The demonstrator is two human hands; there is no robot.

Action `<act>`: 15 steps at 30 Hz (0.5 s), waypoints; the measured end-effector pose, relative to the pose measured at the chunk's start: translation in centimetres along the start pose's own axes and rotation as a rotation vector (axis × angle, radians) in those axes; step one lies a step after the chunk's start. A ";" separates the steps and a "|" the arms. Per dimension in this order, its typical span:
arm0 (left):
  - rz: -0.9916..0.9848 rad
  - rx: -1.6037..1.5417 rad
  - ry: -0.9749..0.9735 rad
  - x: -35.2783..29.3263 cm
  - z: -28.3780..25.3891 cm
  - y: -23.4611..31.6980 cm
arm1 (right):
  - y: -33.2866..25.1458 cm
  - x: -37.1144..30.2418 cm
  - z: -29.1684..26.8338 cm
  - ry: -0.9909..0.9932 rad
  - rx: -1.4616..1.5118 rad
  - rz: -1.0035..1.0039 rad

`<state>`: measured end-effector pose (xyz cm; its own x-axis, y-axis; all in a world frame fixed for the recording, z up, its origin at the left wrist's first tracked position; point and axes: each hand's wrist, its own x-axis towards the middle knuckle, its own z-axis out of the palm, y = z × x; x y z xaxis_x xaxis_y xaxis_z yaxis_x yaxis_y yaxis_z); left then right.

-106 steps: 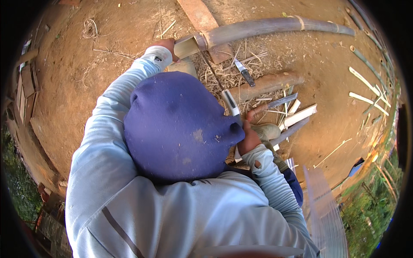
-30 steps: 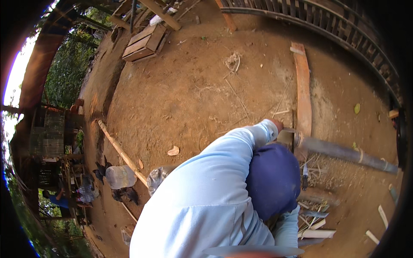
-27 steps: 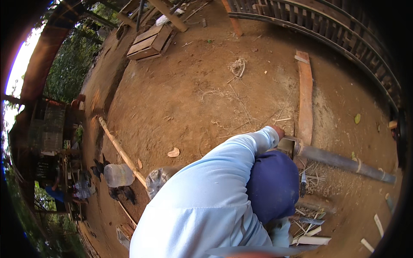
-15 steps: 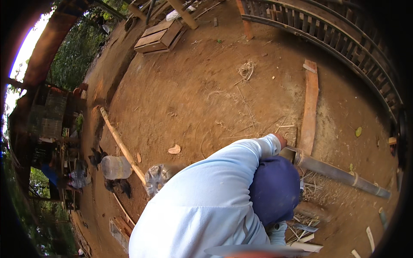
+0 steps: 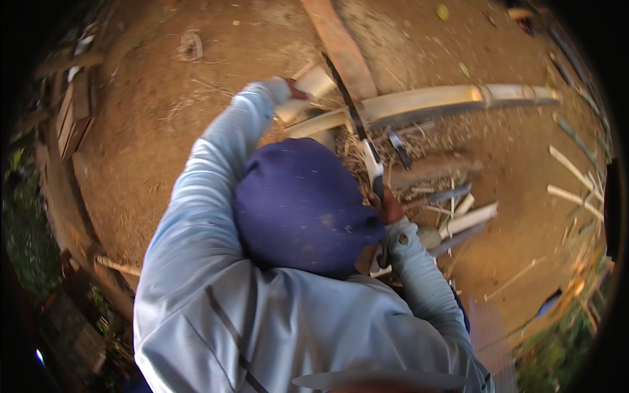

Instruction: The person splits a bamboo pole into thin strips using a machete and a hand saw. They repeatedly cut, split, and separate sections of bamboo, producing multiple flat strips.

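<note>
The bare earth ground [image 5: 151, 124] fills most of the view, reddish and littered with dry shavings. Over it, seen from above, a person in a pale long-sleeved top [image 5: 216, 308] and a dark blue cap [image 5: 298, 206] bends forward over the work. A long bamboo pole [image 5: 452, 99] lies across the upper right, its near end split open beside a flat reddish plank [image 5: 341, 46]; it appears to rest flat on the ground so that it stays put under a blow. The left hand [image 5: 295, 90] reaches to the pole's split end at the top centre; only a small part of it shows past the cuff, and it seems to press on or hold a pale split piece, though whether the fingers close round it cannot be told. The right hand [image 5: 388, 208] is clenched round the handle of a long knife [image 5: 357, 131], whose dark blade runs up and crosses the split end of the pole, judged to be set along the grain for splitting. Cut bamboo strips [image 5: 468, 219] lie piled just right of that hand, with thinner slivers [image 5: 576, 180] scattered farther out.
</note>
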<state>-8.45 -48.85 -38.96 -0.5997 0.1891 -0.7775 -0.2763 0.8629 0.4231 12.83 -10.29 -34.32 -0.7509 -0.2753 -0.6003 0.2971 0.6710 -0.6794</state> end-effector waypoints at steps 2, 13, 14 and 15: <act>-0.063 -0.900 -0.049 3.8 1.4 -5.5 | -0.9 0.0 -0.7 0.095 -0.012 -0.051; -0.065 -0.951 0.671 -7.5 2.9 -19.7 | 3.4 -0.4 -2.7 0.396 0.167 0.051; -0.123 -0.900 0.748 -8.6 4.3 -22.5 | 3.9 -0.1 -2.9 0.420 0.188 0.043; -0.209 -0.980 0.703 -10.1 5.3 -24.8 | 4.6 0.3 -3.0 0.439 0.212 0.027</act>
<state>8.42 -69.69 -44.04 -0.6672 -0.4669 -0.5804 -0.6824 0.0707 0.7276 12.17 -5.25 -36.34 -0.9056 0.0873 -0.4151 0.3991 0.5065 -0.7643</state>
